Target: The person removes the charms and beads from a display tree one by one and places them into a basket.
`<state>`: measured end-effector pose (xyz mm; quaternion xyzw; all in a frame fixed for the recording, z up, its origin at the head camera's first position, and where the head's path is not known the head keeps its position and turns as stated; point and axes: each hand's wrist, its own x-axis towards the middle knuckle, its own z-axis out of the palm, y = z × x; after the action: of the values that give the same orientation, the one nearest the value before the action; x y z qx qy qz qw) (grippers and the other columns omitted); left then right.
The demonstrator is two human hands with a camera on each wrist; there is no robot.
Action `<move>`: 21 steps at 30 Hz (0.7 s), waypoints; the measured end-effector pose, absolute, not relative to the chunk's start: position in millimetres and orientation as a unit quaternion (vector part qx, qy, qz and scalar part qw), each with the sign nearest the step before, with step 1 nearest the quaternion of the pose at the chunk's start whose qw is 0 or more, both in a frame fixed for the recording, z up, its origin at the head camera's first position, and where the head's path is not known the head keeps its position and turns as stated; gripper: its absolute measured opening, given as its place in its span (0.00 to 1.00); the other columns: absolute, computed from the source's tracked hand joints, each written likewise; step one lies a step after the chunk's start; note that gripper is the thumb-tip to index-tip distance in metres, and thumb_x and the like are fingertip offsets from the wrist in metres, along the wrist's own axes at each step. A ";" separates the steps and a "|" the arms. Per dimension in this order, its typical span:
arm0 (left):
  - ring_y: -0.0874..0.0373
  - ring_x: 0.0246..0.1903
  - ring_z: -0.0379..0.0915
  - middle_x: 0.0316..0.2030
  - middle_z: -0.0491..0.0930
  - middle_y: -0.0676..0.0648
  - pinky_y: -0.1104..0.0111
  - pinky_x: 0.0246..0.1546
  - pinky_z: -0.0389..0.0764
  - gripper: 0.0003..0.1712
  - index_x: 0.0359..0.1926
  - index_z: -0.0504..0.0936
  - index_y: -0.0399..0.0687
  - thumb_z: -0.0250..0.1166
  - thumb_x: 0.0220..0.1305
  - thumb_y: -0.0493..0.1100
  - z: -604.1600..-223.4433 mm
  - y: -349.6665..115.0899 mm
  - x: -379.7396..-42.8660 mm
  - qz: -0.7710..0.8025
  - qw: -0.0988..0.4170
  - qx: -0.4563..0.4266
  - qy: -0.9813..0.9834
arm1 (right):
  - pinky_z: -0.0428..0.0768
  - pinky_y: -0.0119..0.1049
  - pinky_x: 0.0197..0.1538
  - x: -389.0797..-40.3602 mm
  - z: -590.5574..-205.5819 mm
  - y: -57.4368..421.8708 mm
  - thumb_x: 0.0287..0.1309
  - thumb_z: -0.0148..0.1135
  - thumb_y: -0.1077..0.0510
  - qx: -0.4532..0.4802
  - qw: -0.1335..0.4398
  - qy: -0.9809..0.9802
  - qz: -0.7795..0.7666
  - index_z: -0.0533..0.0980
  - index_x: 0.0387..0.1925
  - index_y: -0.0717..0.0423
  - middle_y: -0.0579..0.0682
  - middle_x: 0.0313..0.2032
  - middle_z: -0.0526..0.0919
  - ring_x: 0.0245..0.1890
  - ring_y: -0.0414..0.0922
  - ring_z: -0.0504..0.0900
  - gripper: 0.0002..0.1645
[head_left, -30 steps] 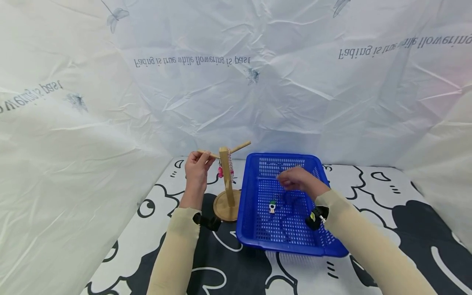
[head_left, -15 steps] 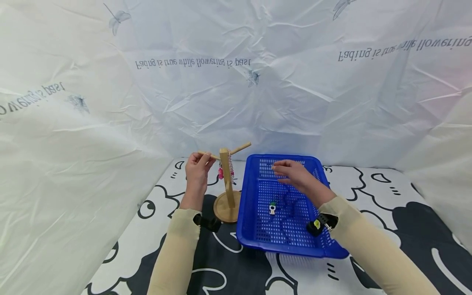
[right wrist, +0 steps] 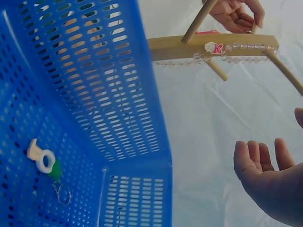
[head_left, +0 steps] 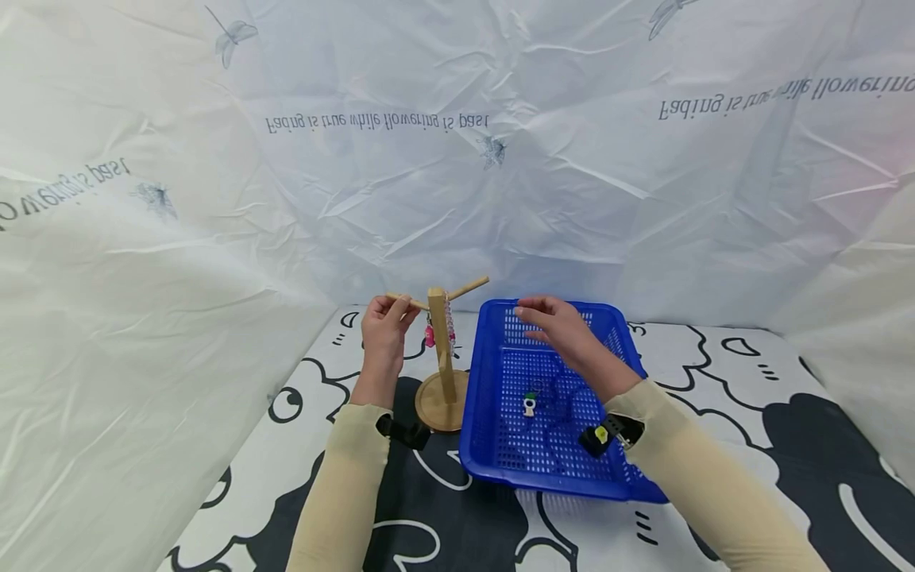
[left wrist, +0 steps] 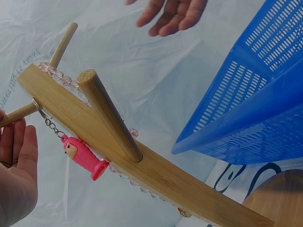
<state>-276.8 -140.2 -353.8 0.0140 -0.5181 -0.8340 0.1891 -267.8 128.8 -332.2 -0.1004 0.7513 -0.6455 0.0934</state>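
My left hand [head_left: 382, 338] pinches one upper peg of a wooden jewelry stand [head_left: 443, 357] with a round base. On that peg, near the post, a pink figure keychain [left wrist: 85, 156] hangs by its metal ring and chain. A string of clear pinkish beads [left wrist: 57, 74] loops over the opposite upper peg and drops along the post. My right hand [head_left: 561, 330] holds nothing; its fingers are relaxed, and it is over the far part of a blue plastic basket [head_left: 472, 397]. Inside the basket lies a white and green keychain [right wrist: 46, 161] with a metal ring.
The basket stands close to the right of the stand's base. Beneath both lies a black and white cartoon-print cloth [head_left: 443, 524]. A pale plastic sheet [head_left: 400, 191] with printed lettering rises behind and at both sides.
My right hand has moved left and away from me over the basket, its fingers loosening from a more curled pose. My left hand has stayed on the peg.
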 end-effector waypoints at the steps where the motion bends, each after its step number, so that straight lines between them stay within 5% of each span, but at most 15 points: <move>1: 0.65 0.33 0.83 0.31 0.79 0.54 0.76 0.44 0.88 0.08 0.34 0.74 0.47 0.61 0.72 0.33 -353.5 -140.1 -276.7 -0.834 0.189 0.015 -0.518 | 0.68 0.57 0.78 -268.1 -331.3 127.2 0.75 0.55 0.54 -0.102 0.089 0.750 -0.647 0.62 0.71 0.67 0.65 0.68 0.66 0.75 0.60 0.64 0.32; 21: 0.65 0.32 0.83 0.31 0.79 0.54 0.76 0.44 0.88 0.09 0.34 0.74 0.47 0.60 0.72 0.32 -353.2 -139.2 -276.5 -0.835 0.189 0.016 -0.516 | 0.76 0.51 0.73 -275.7 -317.0 99.8 0.74 0.57 0.54 -0.098 0.050 0.736 -0.668 0.66 0.70 0.64 0.64 0.67 0.67 0.71 0.58 0.71 0.30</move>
<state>-276.5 -139.2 -353.2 0.0164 -0.5160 -0.8354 0.1886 -275.7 99.8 -317.0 -0.0977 0.7364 -0.6676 0.0496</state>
